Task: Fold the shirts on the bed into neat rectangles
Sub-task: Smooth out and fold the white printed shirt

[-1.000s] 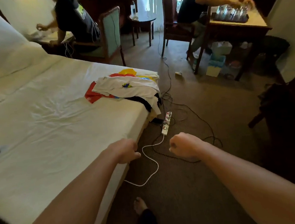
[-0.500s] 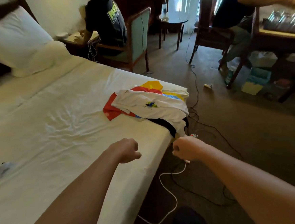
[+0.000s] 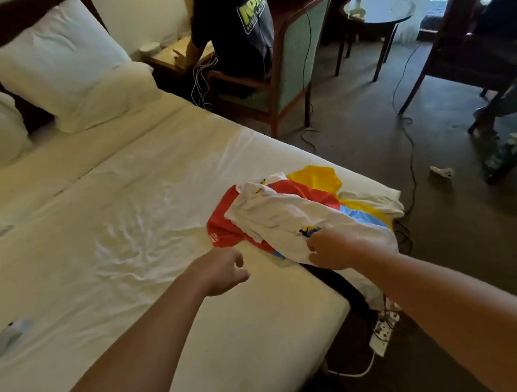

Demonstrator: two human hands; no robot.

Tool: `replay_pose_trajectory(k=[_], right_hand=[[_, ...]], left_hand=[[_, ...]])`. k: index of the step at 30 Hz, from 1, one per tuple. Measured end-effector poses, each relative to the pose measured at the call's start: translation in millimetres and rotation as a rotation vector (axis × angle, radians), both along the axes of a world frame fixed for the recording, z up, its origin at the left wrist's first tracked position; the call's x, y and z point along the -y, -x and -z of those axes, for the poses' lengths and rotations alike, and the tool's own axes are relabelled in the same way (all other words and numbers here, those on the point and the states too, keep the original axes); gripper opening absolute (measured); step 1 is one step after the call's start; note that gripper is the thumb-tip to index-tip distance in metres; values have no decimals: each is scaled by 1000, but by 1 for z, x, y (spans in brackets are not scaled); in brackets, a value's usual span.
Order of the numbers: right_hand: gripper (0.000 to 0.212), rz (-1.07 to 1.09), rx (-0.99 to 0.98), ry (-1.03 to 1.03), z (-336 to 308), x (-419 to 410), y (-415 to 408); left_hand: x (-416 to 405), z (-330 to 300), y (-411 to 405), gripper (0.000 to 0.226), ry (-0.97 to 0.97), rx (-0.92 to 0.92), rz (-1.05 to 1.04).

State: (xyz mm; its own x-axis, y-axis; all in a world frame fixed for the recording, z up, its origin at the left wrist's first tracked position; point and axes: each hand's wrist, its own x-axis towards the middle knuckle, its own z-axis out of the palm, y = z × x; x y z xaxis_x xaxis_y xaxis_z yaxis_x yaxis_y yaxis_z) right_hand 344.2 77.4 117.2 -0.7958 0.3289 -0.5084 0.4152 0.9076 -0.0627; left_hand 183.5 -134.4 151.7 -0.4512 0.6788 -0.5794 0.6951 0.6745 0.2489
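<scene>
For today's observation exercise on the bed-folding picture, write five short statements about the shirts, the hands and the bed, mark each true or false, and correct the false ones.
1. The right hand touches the white shirt. True.
2. The left hand grips the red shirt. False: it hovers over the bed sheet, holding nothing.
3. The white shirt lies on top of the pile. True.
4. The shirts are already folded into neat rectangles. False: they lie in a rumpled heap.
5. The pile sits by the pillows. False: it lies at the far corner of the bed, above the power strip.
</scene>
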Motion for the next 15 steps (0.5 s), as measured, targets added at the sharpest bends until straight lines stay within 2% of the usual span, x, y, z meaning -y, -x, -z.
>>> replay_pose_trajectory(k=[4, 7, 10, 12, 15], right_hand=[[38, -90, 30, 15, 38, -86, 77], [33, 34, 26, 92, 83, -131, 130], [34, 146, 70, 182, 134, -155, 172], [34, 105, 94, 200, 160, -161, 196], [40, 18, -26, 141, 190, -169, 224]], left_hand=[[-49, 42, 64, 40, 63, 43, -112], [-87, 76, 106, 35, 68, 72, -177], [-122, 113, 141, 30, 55, 109, -230], [-138, 138, 160, 26, 57, 137, -251], [-149, 174, 178, 24, 83, 164, -276]])
